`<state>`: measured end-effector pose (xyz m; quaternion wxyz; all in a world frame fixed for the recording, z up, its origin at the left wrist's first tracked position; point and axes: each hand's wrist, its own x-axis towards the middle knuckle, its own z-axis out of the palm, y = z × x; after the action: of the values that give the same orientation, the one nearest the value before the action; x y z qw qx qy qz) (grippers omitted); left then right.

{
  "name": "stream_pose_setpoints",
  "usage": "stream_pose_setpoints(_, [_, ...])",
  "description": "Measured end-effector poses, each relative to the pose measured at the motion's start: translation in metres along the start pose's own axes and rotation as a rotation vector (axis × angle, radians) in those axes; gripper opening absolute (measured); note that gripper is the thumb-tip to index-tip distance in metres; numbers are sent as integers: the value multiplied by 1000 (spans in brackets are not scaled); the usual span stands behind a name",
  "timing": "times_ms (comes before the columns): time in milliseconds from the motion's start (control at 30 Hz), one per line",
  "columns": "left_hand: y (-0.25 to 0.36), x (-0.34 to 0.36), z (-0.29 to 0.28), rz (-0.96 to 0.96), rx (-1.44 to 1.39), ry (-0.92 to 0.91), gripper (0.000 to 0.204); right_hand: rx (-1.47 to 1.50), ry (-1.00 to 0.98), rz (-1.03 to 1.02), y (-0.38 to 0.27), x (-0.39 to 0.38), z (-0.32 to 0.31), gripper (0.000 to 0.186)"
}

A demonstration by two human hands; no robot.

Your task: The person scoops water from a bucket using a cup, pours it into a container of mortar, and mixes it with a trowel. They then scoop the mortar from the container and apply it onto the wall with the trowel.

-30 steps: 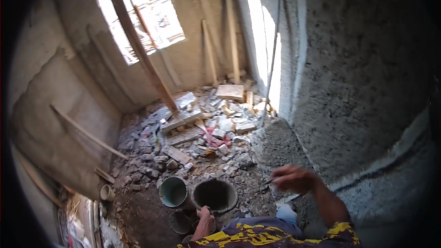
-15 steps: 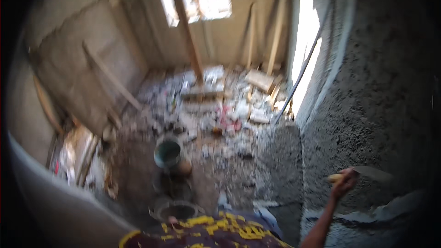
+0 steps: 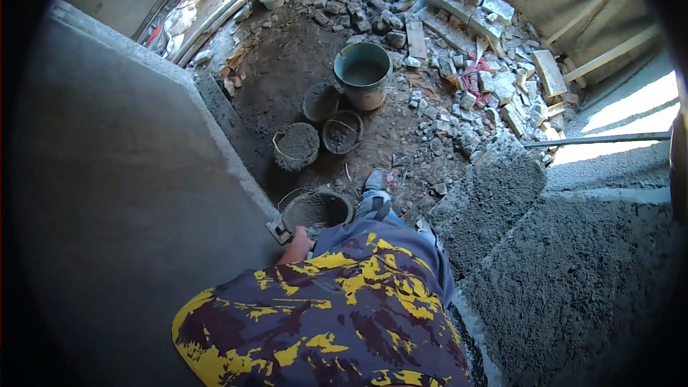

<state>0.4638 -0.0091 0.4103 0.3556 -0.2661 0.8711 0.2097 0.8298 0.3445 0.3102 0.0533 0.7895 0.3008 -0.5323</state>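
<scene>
My left hand (image 3: 298, 243) is at the near left rim of a mortar-filled bucket (image 3: 317, 209), on the floor by my legs. Its fingers appear closed over the rim, though they are partly hidden. Beside that hand lies a small grey, blocky piece (image 3: 277, 229), against the wall's end. A thin wire handle stands up from the bucket's left side. My right hand is out of view, and so is the trowel.
Ahead stand a mortar-filled bucket (image 3: 296, 147), two smaller dark buckets (image 3: 342, 132) (image 3: 321, 102) and a tall green-grey bucket (image 3: 363, 68). Rubble (image 3: 494, 93) covers the floor beyond. A low wall (image 3: 222, 136) runs on the left; rough wet plaster (image 3: 573, 272) is on the right.
My view has swung down and left, from the plastered wall to the buckets. My right hand, which held a trowel at the wall, has left the view. My left hand now shows at the bucket.
</scene>
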Motion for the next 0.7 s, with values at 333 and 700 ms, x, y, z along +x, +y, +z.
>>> stream_pose_setpoints(333, [112,181,-121,-29,-1755,89,40,37,33,-325,-158,-24,26,27])
stream_pose_setpoints(700, [192,223,-222,428,-1215,110,64,-378,-183,-610,-279,-71,127,19])
